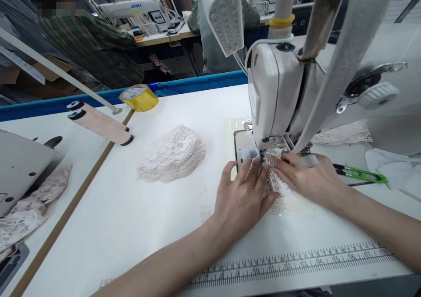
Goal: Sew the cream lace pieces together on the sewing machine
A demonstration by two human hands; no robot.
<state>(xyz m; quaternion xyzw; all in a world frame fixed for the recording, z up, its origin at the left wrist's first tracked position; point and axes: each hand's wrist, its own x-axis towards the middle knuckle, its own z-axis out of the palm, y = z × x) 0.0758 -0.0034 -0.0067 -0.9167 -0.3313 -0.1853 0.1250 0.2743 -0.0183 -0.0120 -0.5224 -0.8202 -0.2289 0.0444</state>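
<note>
While both hands press down in front of the needle, a small piece of white lace (274,187) lies flat on the bed of the sewing machine (279,91), directly under the presser foot (263,157). The left hand (241,196) rests palm down on the near left part of the lace, fingers spread and stretched toward the foot, holding the fabric against the table rather than gripping it. The right hand (307,176) lies on the right side of the same piece, fingers extended flat and pointing left toward the needle, its fingertips just beside those of the left hand. The lace shows between and beneath the two hands, its scalloped edge peeking out below the left thumb.

Left of the hands, well apart from them, sits a stack of white lace pieces (173,154) on the white table (131,218). A pair of green-handled thread snips (360,173) lies just right of the right wrist. Farther back stand a roll of yellow tape (138,97) and two pale pink thread cones (100,122) lying on their sides. A printed ruler strip (296,262) runs along the near table edge beneath the forearms. More lace (344,134) lies behind the machine, to the right.
</note>
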